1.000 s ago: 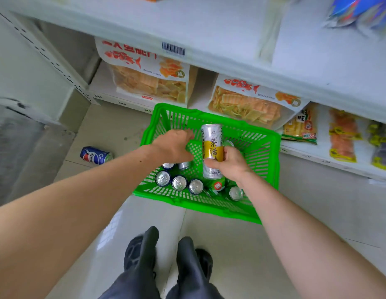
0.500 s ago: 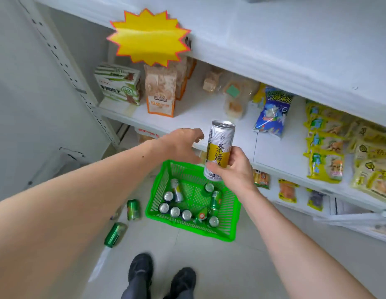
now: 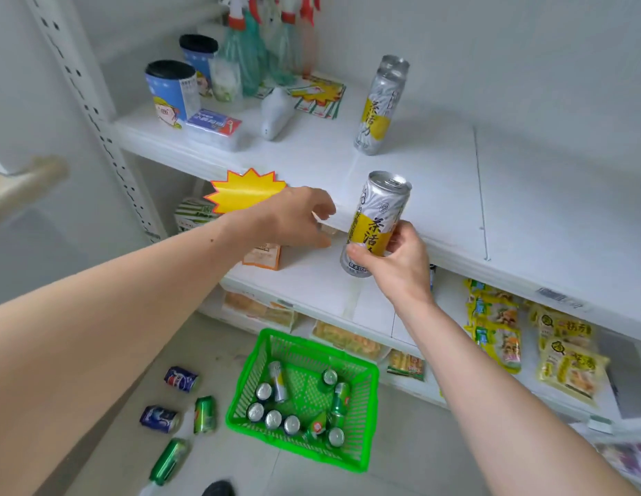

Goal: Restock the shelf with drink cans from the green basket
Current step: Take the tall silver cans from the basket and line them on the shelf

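Note:
My right hand [image 3: 394,266] grips the lower part of a tall silver and yellow can [image 3: 378,216], held upright in front of the edge of a white shelf [image 3: 437,173]. Matching tall cans [image 3: 379,105] stand further back on that shelf. My left hand [image 3: 294,218] hovers beside the held can with loosely curled fingers and holds nothing. The green basket [image 3: 362,449] sits on the floor below with several cans [image 3: 276,420] inside.
Several loose cans [image 3: 177,379] lie on the floor left of the basket. The shelf's left part carries blue cups [image 3: 168,91], spray bottles [image 3: 243,55] and a white item [image 3: 276,112]. A yellow star tag [image 3: 245,189] hangs from the shelf edge. Snack packs [image 3: 562,356] fill lower shelves.
My view has risen from the basket to the upper shelf. My right hand has lifted the tall can from basket height up to the shelf edge, and my left hand has risen alongside.

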A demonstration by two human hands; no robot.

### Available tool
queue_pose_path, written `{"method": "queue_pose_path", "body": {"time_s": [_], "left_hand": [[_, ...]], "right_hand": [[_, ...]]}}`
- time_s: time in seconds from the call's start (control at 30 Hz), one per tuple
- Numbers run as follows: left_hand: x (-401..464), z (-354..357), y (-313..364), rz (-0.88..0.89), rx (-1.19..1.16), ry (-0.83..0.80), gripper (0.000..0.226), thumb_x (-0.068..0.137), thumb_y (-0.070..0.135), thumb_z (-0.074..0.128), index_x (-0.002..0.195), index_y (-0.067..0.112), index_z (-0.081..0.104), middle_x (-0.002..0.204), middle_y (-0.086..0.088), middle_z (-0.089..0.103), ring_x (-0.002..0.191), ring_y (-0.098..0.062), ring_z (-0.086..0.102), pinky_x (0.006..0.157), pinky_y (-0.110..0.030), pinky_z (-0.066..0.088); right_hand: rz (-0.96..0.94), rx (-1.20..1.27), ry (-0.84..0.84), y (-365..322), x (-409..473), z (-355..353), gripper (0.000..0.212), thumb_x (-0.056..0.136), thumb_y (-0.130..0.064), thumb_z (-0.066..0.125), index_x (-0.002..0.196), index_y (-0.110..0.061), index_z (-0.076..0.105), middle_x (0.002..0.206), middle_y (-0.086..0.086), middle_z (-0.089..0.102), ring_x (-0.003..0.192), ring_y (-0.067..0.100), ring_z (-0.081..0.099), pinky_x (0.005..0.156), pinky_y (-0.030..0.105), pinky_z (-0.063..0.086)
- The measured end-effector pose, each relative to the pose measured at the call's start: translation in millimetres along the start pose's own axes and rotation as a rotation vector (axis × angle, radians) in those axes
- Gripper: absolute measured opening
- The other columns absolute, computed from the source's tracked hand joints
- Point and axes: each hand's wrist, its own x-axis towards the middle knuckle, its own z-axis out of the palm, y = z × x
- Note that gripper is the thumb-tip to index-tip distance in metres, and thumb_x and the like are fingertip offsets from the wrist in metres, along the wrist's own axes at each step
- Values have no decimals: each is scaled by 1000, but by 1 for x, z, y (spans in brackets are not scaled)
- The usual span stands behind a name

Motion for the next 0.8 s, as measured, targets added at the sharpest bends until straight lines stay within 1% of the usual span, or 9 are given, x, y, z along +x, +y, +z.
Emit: {"method": "queue_pose_path", "body": {"time_s": [0.1, 0.17, 0.27, 0.37, 0.47, 0.6, 0.7, 0.8], "left_hand": [[22, -23, 1, 11, 14, 46, 56, 77, 27, 74, 127, 18, 52, 125, 2, 59, 109, -16, 58, 84, -23, 43], [41, -33, -1, 16, 42, 71, 62, 77, 28, 75, 132, 17, 48, 132, 0, 54, 116, -18, 54, 91, -28, 45], [71, -41, -6, 23, 63, 101, 73, 76, 28, 76, 139, 15, 41, 141, -5, 46, 127, -22, 46, 99, -31, 42], [100, -42, -15, 34, 100, 96, 81, 75, 31, 77, 142, 15, 36, 142, -8, 42, 130, -24, 40, 102, -32, 37], [128, -38, -27, 28, 137, 92, 85, 74, 34, 77, 144, 16, 33, 145, -7, 38, 134, -24, 34, 105, -33, 34], [153, -32, -36, 6, 140, 80, 86, 73, 34, 78, 144, 17, 32, 146, -5, 37, 135, -24, 32, 107, -39, 36], [163, -28, -39, -15, 140, 73, 87, 72, 34, 78, 144, 18, 32, 146, -5, 37, 134, -24, 32, 107, -42, 36], [170, -26, -41, -26, 145, 64, 88, 71, 35, 78, 144, 18, 32, 146, -5, 36, 134, -24, 32, 107, -42, 37]], "right_hand": [[-27, -15, 71, -23, 31, -1, 53, 59, -28, 88, 104, -21, 60, 93, -7, 72, 87, 13, 70, 86, 40, 56], [-37, -22, 116, -36, 51, 2, 54, 61, -27, 88, 105, -20, 59, 94, -6, 71, 88, 13, 69, 86, 37, 56], [-38, -2, 176, -48, 82, 12, 52, 62, -27, 88, 104, -20, 57, 95, -6, 70, 89, 14, 68, 86, 36, 55], [-45, 15, 215, -50, 113, 26, 53, 62, -27, 88, 103, -21, 56, 94, -6, 70, 89, 15, 68, 85, 35, 55], [-49, 41, 225, -48, 141, 39, 52, 62, -24, 88, 102, -22, 55, 90, -9, 68, 85, 14, 67, 82, 31, 55], [-63, 51, 212, -43, 165, 47, 52, 63, -21, 88, 102, -23, 54, 88, -13, 65, 82, 10, 65, 77, 25, 52], [-61, 52, 198, -39, 176, 51, 53, 63, -22, 89, 104, -23, 55, 91, -11, 66, 85, 11, 66, 79, 26, 53], [-65, 38, 189, -34, 179, 53, 54, 63, -24, 89, 106, -22, 56, 93, -10, 67, 87, 11, 66, 80, 27, 53]]}}
